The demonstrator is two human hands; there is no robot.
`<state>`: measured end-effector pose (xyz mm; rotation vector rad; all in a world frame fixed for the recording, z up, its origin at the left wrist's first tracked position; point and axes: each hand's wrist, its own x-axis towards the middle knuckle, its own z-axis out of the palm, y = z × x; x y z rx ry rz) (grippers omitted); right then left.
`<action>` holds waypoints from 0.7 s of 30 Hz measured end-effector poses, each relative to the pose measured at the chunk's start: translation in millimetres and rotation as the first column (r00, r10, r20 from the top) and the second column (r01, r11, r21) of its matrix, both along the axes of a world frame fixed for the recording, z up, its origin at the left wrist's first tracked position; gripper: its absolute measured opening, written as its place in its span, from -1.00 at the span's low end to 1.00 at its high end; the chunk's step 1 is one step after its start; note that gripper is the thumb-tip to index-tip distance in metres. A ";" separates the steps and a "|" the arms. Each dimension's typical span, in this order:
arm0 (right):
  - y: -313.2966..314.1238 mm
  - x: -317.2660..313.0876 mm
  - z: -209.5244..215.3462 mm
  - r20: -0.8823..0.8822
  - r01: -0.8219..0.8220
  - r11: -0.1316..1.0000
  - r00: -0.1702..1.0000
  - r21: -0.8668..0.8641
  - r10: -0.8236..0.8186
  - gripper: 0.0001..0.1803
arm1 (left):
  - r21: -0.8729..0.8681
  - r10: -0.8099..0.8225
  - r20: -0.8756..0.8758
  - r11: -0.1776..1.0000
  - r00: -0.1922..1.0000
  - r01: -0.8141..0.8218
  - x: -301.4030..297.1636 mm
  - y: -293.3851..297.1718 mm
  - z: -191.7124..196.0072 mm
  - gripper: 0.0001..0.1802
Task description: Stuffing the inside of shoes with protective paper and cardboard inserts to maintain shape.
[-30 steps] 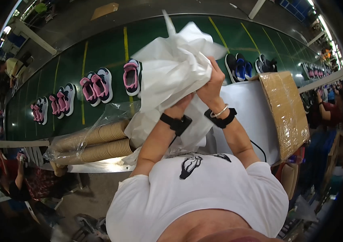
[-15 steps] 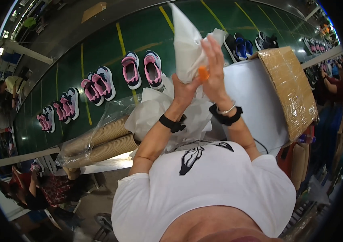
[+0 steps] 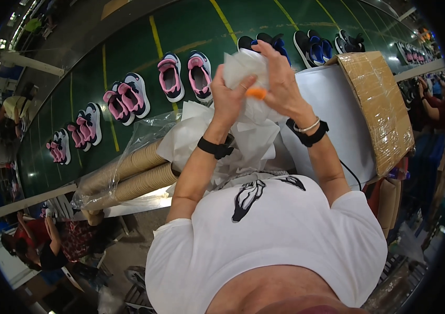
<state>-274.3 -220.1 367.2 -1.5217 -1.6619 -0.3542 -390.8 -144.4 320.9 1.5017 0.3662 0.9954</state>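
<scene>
A crumpled wad of white tissue paper (image 3: pixel 244 69) is squeezed between my two hands, above the shoe line. My left hand (image 3: pixel 227 100) grips its left side, with the thumb across the front. My right hand (image 3: pixel 284 86) presses the other side, its fingers curved over the paper. Something bright orange (image 3: pixel 256 93) wraps the right thumb. Under my hands lies a loose heap of white tissue sheets (image 3: pixel 254 136). Just beyond the left hand stands a pair of pink and navy shoes (image 3: pixel 199 78).
Several pink and navy shoes (image 3: pixel 128 99) line the green conveyor belt (image 3: pixel 144 57) to the left. Black and blue shoes (image 3: pixel 314 48) stand at the far right. A taped cardboard box (image 3: pixel 376 110) is on my right, ribbed tan rolls (image 3: pixel 133 180) in clear plastic on my left.
The tall pointed sheet of tissue has been crushed into a compact wad. Both hands have come slightly lower and closer around it. Black and blue shoes now show behind them.
</scene>
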 end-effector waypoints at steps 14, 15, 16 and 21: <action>-6.3 -11.2 -52.2 -0.978 -0.735 0.645 0.136 -0.206 -0.157 -0.20 | 0.153 0.208 -0.061 0.968 0.976 -0.197 14.0 18.9 8.6 -0.79; -5.8 -8.4 -44.7 -0.985 -0.708 0.686 0.149 -0.169 -0.089 -0.19 | 0.216 0.285 -0.110 0.942 0.952 -0.257 16.9 21.2 6.6 -0.82; -6.1 -1.9 -42.0 -0.984 -0.699 0.694 0.155 -0.174 -0.091 -0.19 | 0.213 0.274 -0.104 0.945 0.956 -0.248 24.1 26.9 4.8 -0.82; -9.8 51.0 -36.3 -0.596 -0.167 0.839 0.774 -0.518 -0.213 -0.25 | -0.009 0.282 -0.083 0.959 0.956 -0.284 86.7 79.1 -24.7 -0.75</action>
